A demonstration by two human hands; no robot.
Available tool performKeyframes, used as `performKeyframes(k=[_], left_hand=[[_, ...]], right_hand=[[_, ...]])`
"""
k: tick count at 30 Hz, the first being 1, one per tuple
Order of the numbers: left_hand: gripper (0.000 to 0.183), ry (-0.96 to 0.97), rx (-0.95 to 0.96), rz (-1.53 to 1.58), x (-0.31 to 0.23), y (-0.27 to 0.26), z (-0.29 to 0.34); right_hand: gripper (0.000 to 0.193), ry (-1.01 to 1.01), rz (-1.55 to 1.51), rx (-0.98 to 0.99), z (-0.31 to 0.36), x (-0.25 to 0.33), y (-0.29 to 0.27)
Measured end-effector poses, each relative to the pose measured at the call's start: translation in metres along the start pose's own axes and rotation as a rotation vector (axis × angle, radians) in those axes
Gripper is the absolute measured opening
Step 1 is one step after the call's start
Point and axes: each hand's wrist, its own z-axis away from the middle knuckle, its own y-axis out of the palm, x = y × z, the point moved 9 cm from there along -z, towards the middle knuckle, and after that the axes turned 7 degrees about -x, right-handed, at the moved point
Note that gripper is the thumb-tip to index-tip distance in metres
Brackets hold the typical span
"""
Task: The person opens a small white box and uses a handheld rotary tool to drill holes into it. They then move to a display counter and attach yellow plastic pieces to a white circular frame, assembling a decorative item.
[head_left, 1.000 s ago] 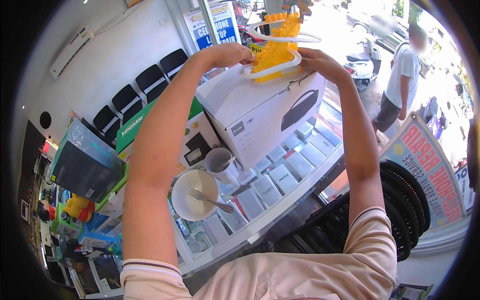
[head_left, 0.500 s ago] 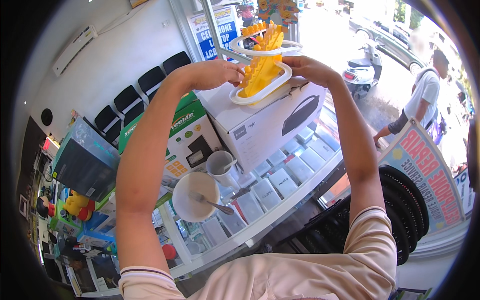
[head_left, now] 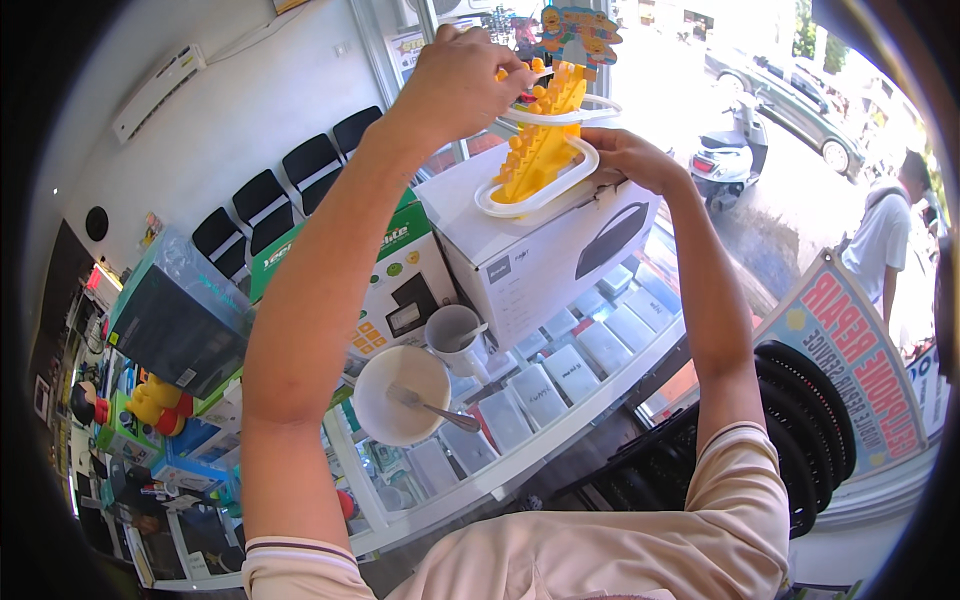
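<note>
A yellow toy staircase with a white looping track stands upright on a large white box. Small yellow figures sit along its steps and upper rail, and a colourful cut-out sign tops it. My left hand is raised at the upper rail, its fingers pinched together beside the small figures; whatever lies between the fingertips is hidden. On the other side, my right hand grips the toy's side near the lower loop, with its fingertips partly hidden behind the track.
A white bowl with a fork and a mug stand on the glass counter nearer me. Beside them is a green-and-white box. Phone boxes fill the display. Black chairs line the wall; a scooter and a person are outside.
My left hand has risen from the lower steps to the upper rail. My right hand stays at the toy's side. The view has shifted slightly, and the person outside has moved right.
</note>
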Motion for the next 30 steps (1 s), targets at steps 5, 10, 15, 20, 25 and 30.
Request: performKeyframes(k=[5,10,15,20,25,30], left_hand=[[0.042,0.089,0.080,-0.403,-0.026,0.029,-0.019],[0.046,0.033,0.247,-0.396,-0.021,0.039,-0.026],[0.053,-0.078,0.292,-0.285,-0.012,0.037,-0.036],[0.053,-0.055,0.182,-0.259,-0.012,0.031,-0.055],[0.056,-0.189,0.294,0.068,-0.002,0.038,-0.074],[0.047,-0.105,0.170,0.405,-0.011,0.037,-0.075]], right_hand=[[0.051,-0.038,-0.008,0.023,0.000,-0.001,0.000],[0.051,-0.043,-0.045,0.013,0.000,-0.002,0.000],[0.052,-0.057,-0.048,0.038,-0.002,-0.005,0.000],[0.053,-0.041,-0.037,0.044,-0.005,-0.008,0.000],[0.053,-0.055,-0.055,0.038,-0.003,-0.006,0.001],[0.055,-0.063,-0.053,0.029,-0.003,-0.004,0.002]])
